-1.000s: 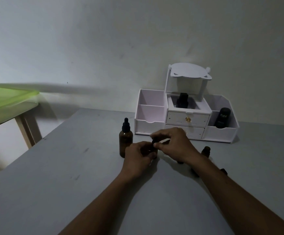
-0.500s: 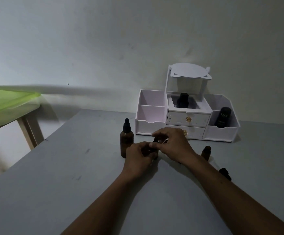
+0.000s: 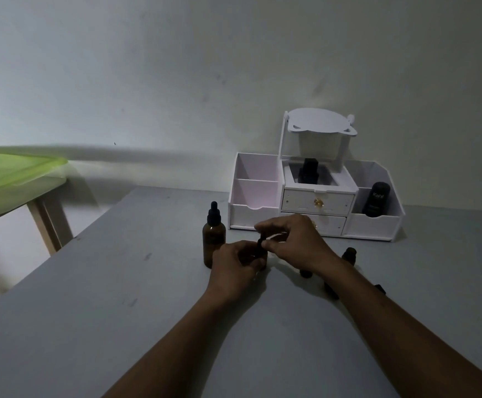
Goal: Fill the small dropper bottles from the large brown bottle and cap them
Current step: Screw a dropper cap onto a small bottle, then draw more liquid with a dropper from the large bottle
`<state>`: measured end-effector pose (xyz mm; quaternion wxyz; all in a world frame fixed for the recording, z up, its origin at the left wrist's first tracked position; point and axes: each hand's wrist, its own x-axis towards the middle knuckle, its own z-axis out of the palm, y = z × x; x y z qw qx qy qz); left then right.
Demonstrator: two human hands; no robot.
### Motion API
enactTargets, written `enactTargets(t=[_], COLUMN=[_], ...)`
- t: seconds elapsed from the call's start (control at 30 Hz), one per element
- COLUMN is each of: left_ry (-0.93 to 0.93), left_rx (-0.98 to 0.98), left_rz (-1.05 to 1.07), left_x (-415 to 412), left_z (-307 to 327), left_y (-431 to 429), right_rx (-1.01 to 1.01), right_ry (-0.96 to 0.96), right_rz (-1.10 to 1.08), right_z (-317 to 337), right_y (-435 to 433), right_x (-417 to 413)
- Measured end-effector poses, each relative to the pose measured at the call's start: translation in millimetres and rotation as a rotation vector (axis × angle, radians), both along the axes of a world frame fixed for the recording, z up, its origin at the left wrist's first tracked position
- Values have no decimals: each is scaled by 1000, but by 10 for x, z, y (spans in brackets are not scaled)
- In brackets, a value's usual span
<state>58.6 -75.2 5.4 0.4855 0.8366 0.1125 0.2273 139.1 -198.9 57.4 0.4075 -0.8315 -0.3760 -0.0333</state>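
Surface: grey table (image 3: 119,297), matte, with a few dark scuffs on its left part; it runs to the far wall.
Room: dim; plain pale wall (image 3: 176,81) behind, and a green-topped side table (image 3: 10,179) on light wooden legs at the far left.
Organizer: white drawer organizer (image 3: 317,205) at the far side of the table against the wall, with open bins on both sides, two small drawers in the middle and a tilted panel on top; a dark bottle (image 3: 308,171) stands in its centre well and a black container (image 3: 375,199) in its right bin.
Large brown bottle: large brown bottle (image 3: 213,239) with a black dropper cap, upright, just left of the hands and near the organizer's left front corner.
Left hand: left hand (image 3: 236,268) is curled around a small dropper bottle (image 3: 260,252) standing on the table; most of the bottle is hidden by the fingers.
Right hand: right hand (image 3: 294,242) sits just right of and above the left, thumb and forefinger pinched on the small bottle's black top.
Other small bottles: one dark small bottle (image 3: 349,255) stands right of the right wrist; other dark pieces near the forearm are too hidden to tell.
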Motion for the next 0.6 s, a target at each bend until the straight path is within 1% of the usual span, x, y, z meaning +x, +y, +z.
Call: enactTargets(t=[0.4, 0.5, 0.6], left_ry=[10, 9, 8], left_rx=[19, 1, 35], left_rz=[25, 13, -13], left_x=[4, -22, -82], left_z=[-18, -2, 29], left_y=[3, -13, 9], right_rx=[-10, -22, -32], right_ry=[-11, -14, -19], right_rz=[-49, -49, -48], right_z=[-55, -35, -13], right_y=[23, 22, 13], right_x=[2, 1, -14])
